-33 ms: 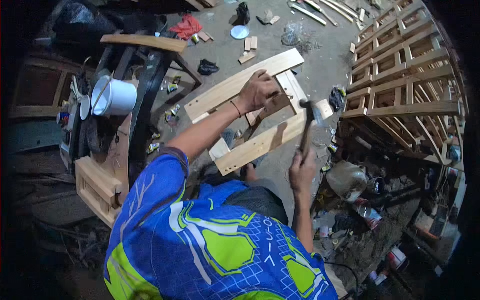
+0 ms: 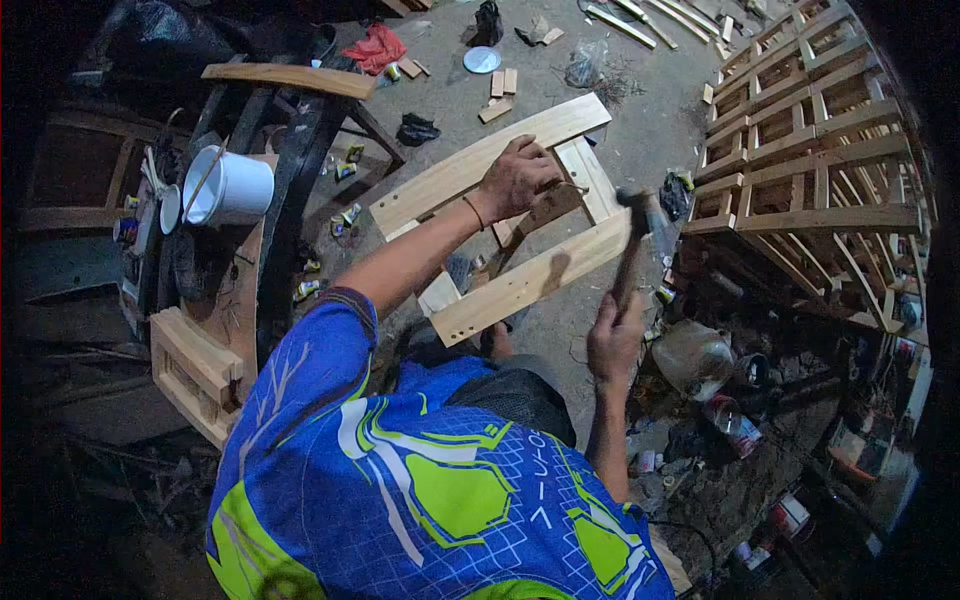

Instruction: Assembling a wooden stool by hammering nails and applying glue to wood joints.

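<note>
"Who is closest to the lens?"

"A person in a blue and lime shirt [image 2: 330, 440], leaning over woodwork in a cluttered workshop."

"And the right hand?"

"The right hand [image 2: 613, 335] grips a hammer [image 2: 628, 255], fingers wrapped around its handle. The head is by the right end of a pale wooden frame [image 2: 510, 296]; whether the two touch, I cannot tell."

"Where is that frame?"

"Directly in front of the person, slanting up to the right, two long rails joined by shorter crosspieces. Holes mark the left end of the near rail."

"The left hand?"

"The left hand [image 2: 520, 178] is over the far rail [image 2: 440, 187], fingers bent and close together. I cannot tell whether they pinch anything."

"Beyond that?"

"A white bucket [image 2: 245, 192] to the left, stacked slatted frames [image 2: 800, 150] to the right. Farther off, wood offcuts [image 2: 497, 110] lie on the grey floor [image 2: 655, 100] near a pale disc [image 2: 482, 60], with a red bag [image 2: 376, 48] to its left."
</note>
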Motion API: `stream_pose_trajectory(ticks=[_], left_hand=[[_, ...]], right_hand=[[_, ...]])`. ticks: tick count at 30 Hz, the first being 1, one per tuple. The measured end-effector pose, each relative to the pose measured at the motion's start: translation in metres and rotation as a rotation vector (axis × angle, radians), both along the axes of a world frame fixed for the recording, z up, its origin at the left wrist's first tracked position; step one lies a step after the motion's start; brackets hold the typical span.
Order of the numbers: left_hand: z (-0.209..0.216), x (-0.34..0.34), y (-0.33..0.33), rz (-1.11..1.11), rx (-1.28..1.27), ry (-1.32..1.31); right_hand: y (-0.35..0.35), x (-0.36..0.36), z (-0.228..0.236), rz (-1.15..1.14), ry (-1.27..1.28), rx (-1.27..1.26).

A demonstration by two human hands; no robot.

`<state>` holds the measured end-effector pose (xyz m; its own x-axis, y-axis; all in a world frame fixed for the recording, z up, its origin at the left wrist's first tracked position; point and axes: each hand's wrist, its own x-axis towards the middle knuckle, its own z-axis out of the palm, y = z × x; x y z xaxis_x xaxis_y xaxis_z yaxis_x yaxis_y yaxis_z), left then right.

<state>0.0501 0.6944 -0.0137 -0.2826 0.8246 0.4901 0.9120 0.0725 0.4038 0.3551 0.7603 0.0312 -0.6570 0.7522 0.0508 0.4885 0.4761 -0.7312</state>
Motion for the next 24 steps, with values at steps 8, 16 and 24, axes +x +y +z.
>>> stream_pose_trajectory(ticks=[8, 16, 24], left_hand=[[-0.005, 0.002, 0.001, -0.019, 0.017, 0.021], [-0.005, -0.01, 0.006, -0.04, 0.083, 0.049], [-0.017, 0.001, 0.002, 0.09, 0.091, -0.08]], right_hand=[[0.04, -0.033, 0.201, 0.186, 1.427, 0.126], [0.012, -0.037, 0.01, 0.139, -0.388, -0.036], [0.007, -0.017, -0.007, 0.017, -0.262, -0.101]])
